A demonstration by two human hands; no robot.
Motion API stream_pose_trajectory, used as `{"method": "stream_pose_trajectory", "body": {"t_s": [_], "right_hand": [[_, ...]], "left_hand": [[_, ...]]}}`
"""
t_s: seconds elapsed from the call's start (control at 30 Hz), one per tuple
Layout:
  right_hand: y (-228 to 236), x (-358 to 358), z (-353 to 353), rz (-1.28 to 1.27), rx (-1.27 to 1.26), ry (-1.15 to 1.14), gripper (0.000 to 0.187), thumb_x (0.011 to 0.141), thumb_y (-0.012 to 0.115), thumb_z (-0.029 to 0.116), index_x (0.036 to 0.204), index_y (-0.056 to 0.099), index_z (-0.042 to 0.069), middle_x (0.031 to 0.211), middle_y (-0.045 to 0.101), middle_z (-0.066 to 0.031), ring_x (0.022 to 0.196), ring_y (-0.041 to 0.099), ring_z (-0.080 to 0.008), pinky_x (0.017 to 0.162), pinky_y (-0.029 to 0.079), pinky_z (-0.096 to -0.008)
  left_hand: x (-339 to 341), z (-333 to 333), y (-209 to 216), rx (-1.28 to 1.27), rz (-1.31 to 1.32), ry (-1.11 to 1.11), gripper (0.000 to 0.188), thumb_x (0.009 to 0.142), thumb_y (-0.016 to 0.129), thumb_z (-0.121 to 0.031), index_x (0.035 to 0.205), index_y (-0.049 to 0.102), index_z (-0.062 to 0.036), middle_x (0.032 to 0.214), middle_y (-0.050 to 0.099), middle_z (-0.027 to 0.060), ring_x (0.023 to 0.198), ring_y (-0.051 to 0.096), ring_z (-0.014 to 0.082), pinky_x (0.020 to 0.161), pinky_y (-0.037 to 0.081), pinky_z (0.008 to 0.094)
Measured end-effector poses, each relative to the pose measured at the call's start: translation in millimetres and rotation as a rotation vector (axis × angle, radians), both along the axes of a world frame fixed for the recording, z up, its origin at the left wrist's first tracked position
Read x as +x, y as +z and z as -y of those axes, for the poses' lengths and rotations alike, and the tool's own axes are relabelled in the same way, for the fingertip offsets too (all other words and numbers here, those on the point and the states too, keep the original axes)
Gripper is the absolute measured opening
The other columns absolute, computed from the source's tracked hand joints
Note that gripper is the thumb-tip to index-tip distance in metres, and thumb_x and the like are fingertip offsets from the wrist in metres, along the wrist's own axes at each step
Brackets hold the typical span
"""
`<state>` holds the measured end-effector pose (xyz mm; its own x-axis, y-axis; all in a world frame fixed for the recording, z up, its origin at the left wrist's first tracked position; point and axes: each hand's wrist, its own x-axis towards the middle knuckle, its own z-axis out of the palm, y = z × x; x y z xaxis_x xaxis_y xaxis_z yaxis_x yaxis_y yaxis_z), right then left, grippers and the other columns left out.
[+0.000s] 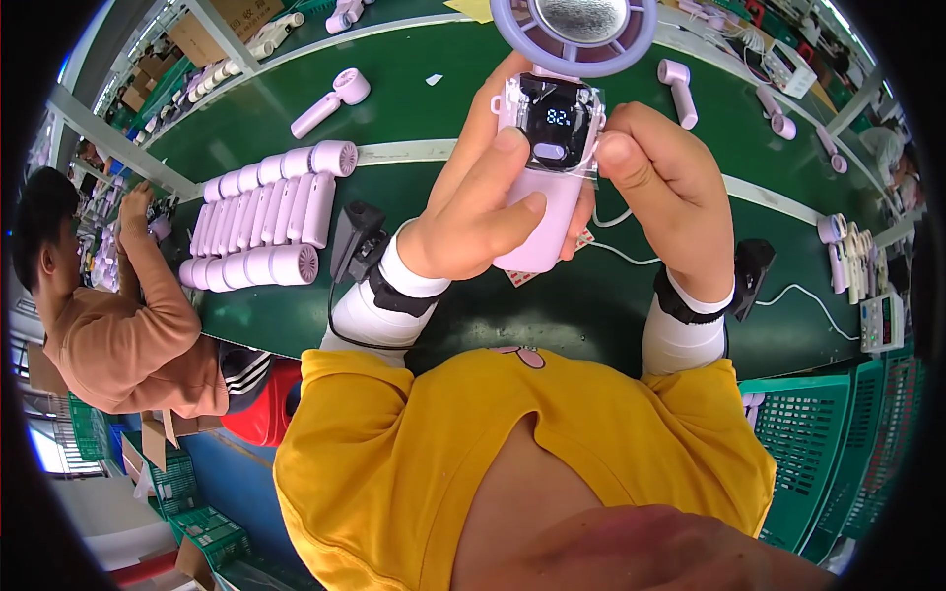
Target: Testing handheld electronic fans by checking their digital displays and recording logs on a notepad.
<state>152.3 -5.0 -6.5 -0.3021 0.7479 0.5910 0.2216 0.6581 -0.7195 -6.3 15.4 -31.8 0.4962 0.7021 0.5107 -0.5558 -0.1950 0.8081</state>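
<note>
A lilac handheld fan [535, 231] stands upright in front of me, its round spoked head at the top edge of the view. My left hand [468, 212] is closed around its handle, thumb and a finger lying over the front. On the handle a glossy black panel [552, 110] shows lit digits above a pale oval button. Clear film [589, 103] covers this panel and sticks out past its right side. My right hand [670, 182] pinches the film's right edge between thumb and fingers. A red-and-white patterned piece [520, 279] shows partly behind the handle's lower end.
Several lilac fans [261, 215] lie in a row on the green table [414, 320] at left. Single fans lie farther back [333, 101] and right [678, 94]. A white cable [631, 258] and small white device [881, 323] are at right, near green crates [803, 463]. A co-worker [118, 335] sits left.
</note>
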Motion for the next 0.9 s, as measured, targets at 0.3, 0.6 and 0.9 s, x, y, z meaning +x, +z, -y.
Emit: {"method": "stream_pose_trajectory", "body": {"t_s": [0.3,0.6,0.9], "right_hand": [[-3.4,-6.7,2.6,-0.057,-0.095,-0.086,0.022,0.088,0.048,0.017,0.073,0.051,0.001,0.060,0.057,-0.0025,0.058,0.050,-0.0094,0.055,0.039,-0.0214],[5.6,10.8,13.6,-0.157,-0.006,-0.266,0.022,0.086,0.054,0.018,0.075,0.056,-0.001,0.066,0.052,0.0000,0.059,0.041,-0.0044,0.052,0.033,-0.0186],[15.6,19.8,24.5,-0.526,0.075,-0.460,0.023,0.086,0.052,0.019,0.087,0.058,-0.003,0.067,0.050,0.0000,0.052,0.030,-0.0035,0.049,0.023,-0.0174]], "left_hand": [[-8.1,-11.7,0.3,0.247,-0.123,0.078,0.061,0.077,0.041,-0.006,0.130,0.011,0.0000,0.100,0.046,0.0163,0.064,0.053,0.0170,0.052,0.045,0.0274],[-19.8,-0.9,10.1,0.122,-0.020,0.175,0.048,0.082,0.045,-0.010,0.124,0.025,0.0014,0.094,0.049,0.0131,0.064,0.053,0.0158,0.050,0.044,0.0256],[-56.0,47.7,21.5,0.290,0.356,0.282,0.040,0.076,0.055,-0.014,0.111,0.041,0.0014,0.080,0.053,0.0121,0.061,0.052,0.0182,0.052,0.046,0.0271]]}}
